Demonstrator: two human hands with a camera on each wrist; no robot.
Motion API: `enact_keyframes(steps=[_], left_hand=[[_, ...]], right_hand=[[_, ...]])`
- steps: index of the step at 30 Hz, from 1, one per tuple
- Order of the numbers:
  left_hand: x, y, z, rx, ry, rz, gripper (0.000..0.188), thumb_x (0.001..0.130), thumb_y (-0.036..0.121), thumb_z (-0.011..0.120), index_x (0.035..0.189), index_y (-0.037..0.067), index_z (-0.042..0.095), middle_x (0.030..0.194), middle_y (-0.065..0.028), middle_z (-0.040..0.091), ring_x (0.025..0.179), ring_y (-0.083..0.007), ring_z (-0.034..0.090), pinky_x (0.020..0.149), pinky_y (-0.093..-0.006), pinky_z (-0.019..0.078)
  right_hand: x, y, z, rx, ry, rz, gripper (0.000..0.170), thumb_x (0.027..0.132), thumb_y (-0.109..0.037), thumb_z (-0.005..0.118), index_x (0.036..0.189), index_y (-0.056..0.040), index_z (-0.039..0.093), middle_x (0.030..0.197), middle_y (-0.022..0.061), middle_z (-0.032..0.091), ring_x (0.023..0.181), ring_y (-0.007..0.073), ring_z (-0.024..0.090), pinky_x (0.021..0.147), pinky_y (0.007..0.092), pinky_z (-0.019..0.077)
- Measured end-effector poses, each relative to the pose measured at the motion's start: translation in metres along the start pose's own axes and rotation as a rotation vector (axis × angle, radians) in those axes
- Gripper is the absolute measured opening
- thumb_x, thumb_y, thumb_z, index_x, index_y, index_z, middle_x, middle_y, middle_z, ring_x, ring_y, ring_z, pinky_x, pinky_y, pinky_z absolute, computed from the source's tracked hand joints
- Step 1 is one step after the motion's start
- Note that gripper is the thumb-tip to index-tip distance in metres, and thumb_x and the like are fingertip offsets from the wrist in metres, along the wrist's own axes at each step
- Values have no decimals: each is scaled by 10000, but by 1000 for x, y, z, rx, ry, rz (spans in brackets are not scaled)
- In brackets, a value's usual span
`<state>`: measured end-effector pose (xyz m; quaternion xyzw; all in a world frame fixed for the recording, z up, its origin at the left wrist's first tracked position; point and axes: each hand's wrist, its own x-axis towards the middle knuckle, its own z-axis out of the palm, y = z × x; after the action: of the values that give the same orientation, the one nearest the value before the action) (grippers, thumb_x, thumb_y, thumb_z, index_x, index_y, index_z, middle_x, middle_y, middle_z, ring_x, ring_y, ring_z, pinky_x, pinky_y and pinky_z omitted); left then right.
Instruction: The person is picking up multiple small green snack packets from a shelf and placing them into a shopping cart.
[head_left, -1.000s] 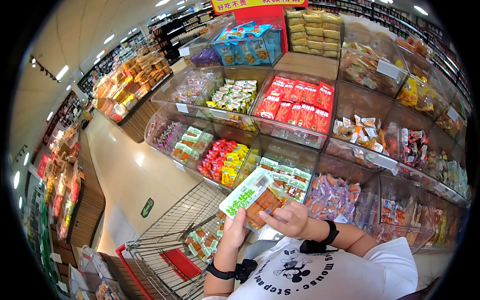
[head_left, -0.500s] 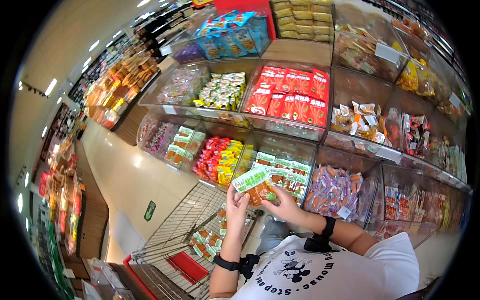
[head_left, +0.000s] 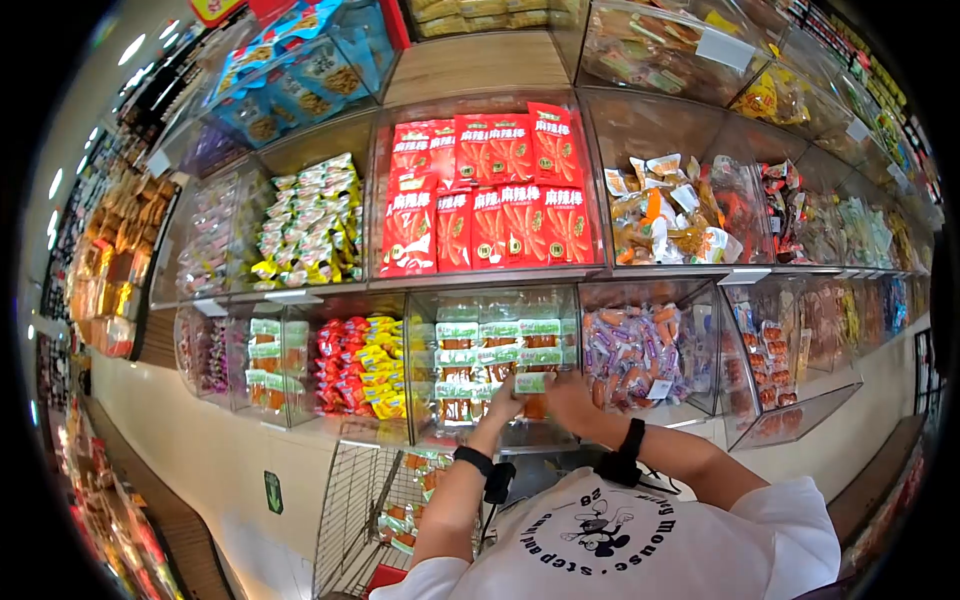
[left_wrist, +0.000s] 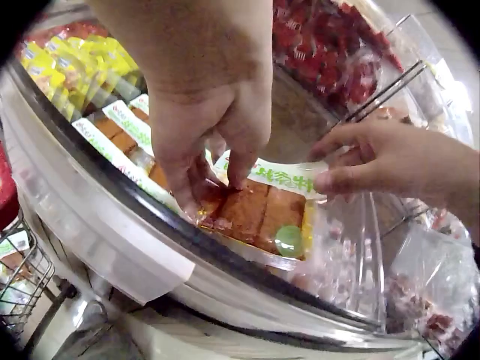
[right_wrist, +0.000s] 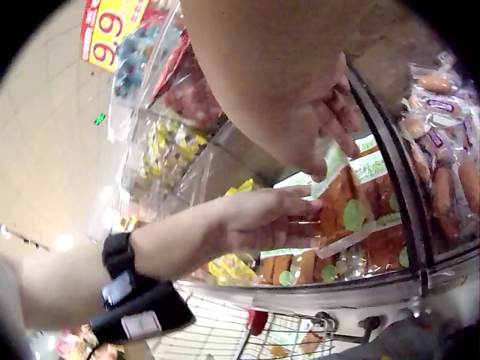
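Observation:
A flat snack packet (head_left: 531, 383) has a white header with green lettering and brown slabs under clear film. It lies tilted over similar packets (left_wrist: 114, 144) in a clear bin, close behind the front rim (left_wrist: 161, 212). My left hand (head_left: 502, 402) pinches one end of it, the fingertips (left_wrist: 238, 174) bent down onto the film. At the opposite end my right hand (head_left: 572, 404) has its thumb and fingers around the header's corner. In the right wrist view, the right forearm crosses above the left hand (right_wrist: 262, 217), and the packet (right_wrist: 339, 206) shows between both hands.
Neighbouring bins hold red and yellow wrapped sweets (head_left: 362, 365) on the left and purple-banded sausages (head_left: 640, 350) on the right. Red snack bags (head_left: 490, 190) fill the tier above. A wire shopping cart (head_left: 345, 500) with several packets stands below, left of my body.
Both hands have carried the packet from in front of my chest forward and down into the bin. The head view has turned to face the shelf squarely.

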<state>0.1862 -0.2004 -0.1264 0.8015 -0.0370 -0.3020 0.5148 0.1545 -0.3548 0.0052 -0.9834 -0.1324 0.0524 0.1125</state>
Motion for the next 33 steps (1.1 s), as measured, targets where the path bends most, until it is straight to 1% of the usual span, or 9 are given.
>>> enact_keyframes(steps=[5,9,12,15,19,23,24,26,33], left_hand=[[21,-31,15,-256,-174,-387,375,664,96,572,988,42,391,789,-144,538,725,-200,535,614,-288,423],[36,-59,28,72,-108,-179,552,627,159,632,1034,37,280,683,-110,531,476,-153,493,396,-260,380],[38,-61,30,156,-135,-223,588,623,183,625,1083,37,288,686,-118,540,490,-174,505,414,-281,389],[10,18,1,103,-186,-228,377,682,130,503,1029,24,399,890,-203,530,830,-341,509,676,-381,406],[1,23,-12,109,-182,-223,372,693,141,482,1054,55,455,840,-164,555,775,-299,534,677,-343,413],[-27,22,-29,209,23,-47,343,737,199,497,1029,21,470,901,-139,549,834,-198,521,723,-278,404],[-41,34,-36,100,22,-158,292,772,157,457,1032,24,470,920,-108,547,826,-166,515,727,-269,405],[-77,45,-44,-199,195,95,271,769,53,406,1034,30,461,867,-105,558,749,-154,539,671,-242,421],[-223,-4,-34,-593,723,2,213,828,84,378,1021,25,447,866,-60,530,741,-114,506,666,-213,404]], right_hand=[[6,-6,52,-255,-383,-13,176,642,-119,487,758,0,547,757,108,555,846,258,490,826,379,300],[11,-4,103,222,-422,136,239,670,-156,486,870,-36,542,941,112,516,990,304,414,828,440,298],[8,-10,111,-27,-510,86,287,706,-193,476,974,-101,519,1096,127,415,1045,305,366,825,449,310],[15,-13,105,-97,-771,28,383,738,-171,465,1100,-49,436,1208,134,305,1073,320,319,815,473,268],[12,-5,120,-85,-802,-38,390,733,-176,473,1105,-66,432,1215,139,288,1054,335,329,785,490,286],[6,-1,115,-47,-732,-24,340,721,-167,480,1043,-59,479,1179,136,325,1020,341,356,762,483,306],[3,0,110,-23,-689,-30,321,714,-163,484,1014,-52,500,1163,134,342,1009,344,366,756,483,310],[0,6,111,-87,-655,-142,396,691,-272,494,1058,-127,462,1118,127,375,949,306,435,667,456,389],[8,11,114,49,-608,-322,259,672,-251,490,836,-62,558,810,154,545,734,291,527,622,375,434]])
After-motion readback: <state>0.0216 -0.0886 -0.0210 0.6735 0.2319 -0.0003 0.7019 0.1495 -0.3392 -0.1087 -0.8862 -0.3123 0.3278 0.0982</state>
